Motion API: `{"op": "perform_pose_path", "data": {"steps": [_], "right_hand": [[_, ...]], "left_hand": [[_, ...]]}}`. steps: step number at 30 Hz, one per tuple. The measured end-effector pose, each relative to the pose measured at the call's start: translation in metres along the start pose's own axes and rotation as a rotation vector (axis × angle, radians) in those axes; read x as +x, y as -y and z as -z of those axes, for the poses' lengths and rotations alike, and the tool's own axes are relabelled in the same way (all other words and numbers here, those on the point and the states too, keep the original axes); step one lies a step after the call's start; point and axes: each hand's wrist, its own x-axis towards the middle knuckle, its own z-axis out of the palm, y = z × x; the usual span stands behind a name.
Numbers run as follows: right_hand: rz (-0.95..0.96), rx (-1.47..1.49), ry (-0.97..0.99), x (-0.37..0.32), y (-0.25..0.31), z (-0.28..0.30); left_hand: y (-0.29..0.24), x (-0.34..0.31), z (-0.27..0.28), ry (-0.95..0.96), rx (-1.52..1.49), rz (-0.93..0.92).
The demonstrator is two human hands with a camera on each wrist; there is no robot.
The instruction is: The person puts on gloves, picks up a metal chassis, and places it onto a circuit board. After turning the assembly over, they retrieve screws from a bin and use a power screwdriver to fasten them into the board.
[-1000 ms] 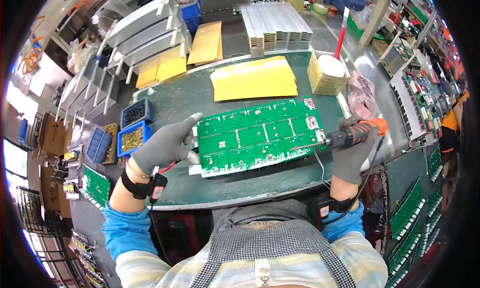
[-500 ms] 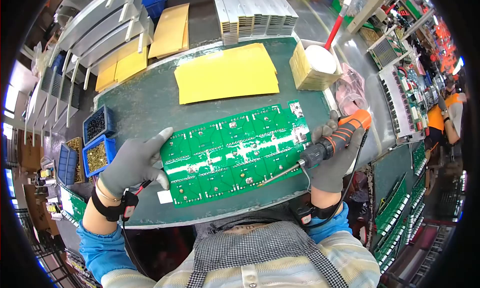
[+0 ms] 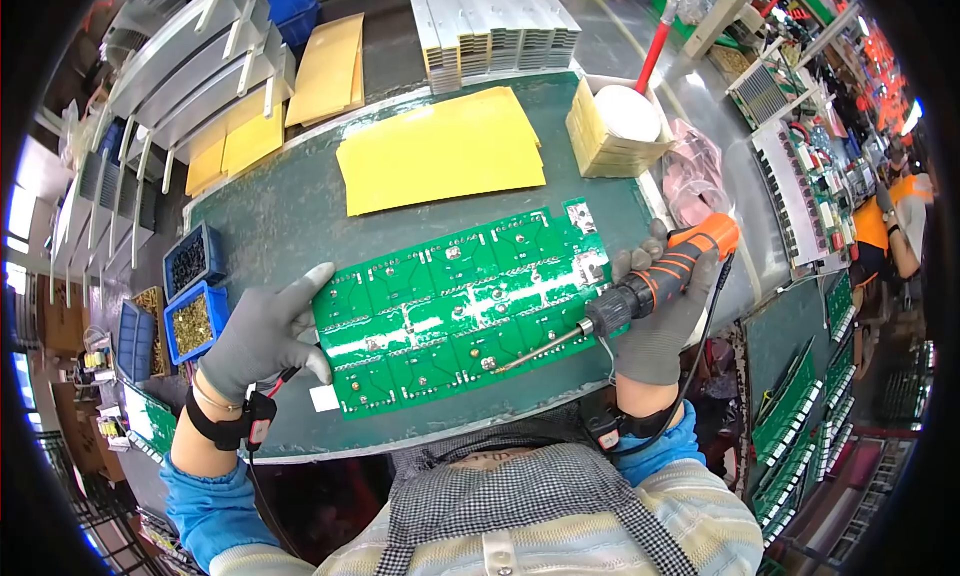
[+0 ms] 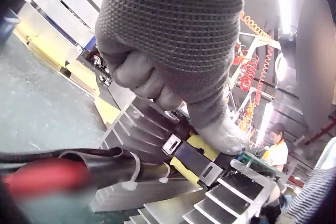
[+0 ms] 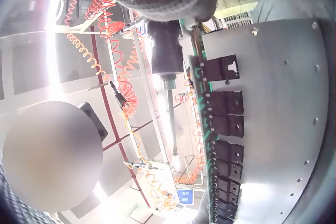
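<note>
A long green circuit board (image 3: pixel 440 316) lies tilted in front of me in the head view. My left hand (image 3: pixel 262 336), gloved in grey, grips its left end, with a fingertip at the upper corner and another lower down. In the left wrist view the fingers of the left hand (image 4: pixel 163 50) curl at the top. My gloved right hand (image 3: pixel 665 321) holds an orange and black electric screwdriver (image 3: pixel 650 286). Its long bit points left, its tip at a screw spot near the board's lower edge. The right wrist view shows black components (image 5: pixel 227 111) along the board beside a metal plate (image 5: pixel 278 103).
Yellow sheets (image 3: pixel 440 151) lie behind the board. Blue bins of small parts (image 3: pixel 197 321) stand at left, and a box with a white roll (image 3: pixel 615 141) at back right. Stacked metal profiles (image 3: pixel 490 31) stand at the far edge; a metal rack (image 3: pixel 190 66) rises at left.
The screwdriver bit has shifted left along the board's lower part, to nearer its middle. The board now shows more face-on, and the whole head view has shifted. Both hands keep their holds.
</note>
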Motion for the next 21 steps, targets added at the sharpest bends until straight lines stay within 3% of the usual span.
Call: {"op": "perform_pose_path", "data": {"steps": [5,21], "right_hand": [[-0.004,0.0,0.001,-0.002,0.0,-0.003],[0.022,0.04,-0.082,-0.005,0.0,-0.016]], "left_hand": [[-0.004,0.0,0.001,0.023,-0.043,0.084],[0.0,-0.005,-0.003,-0.007,-0.031,0.047]]}}
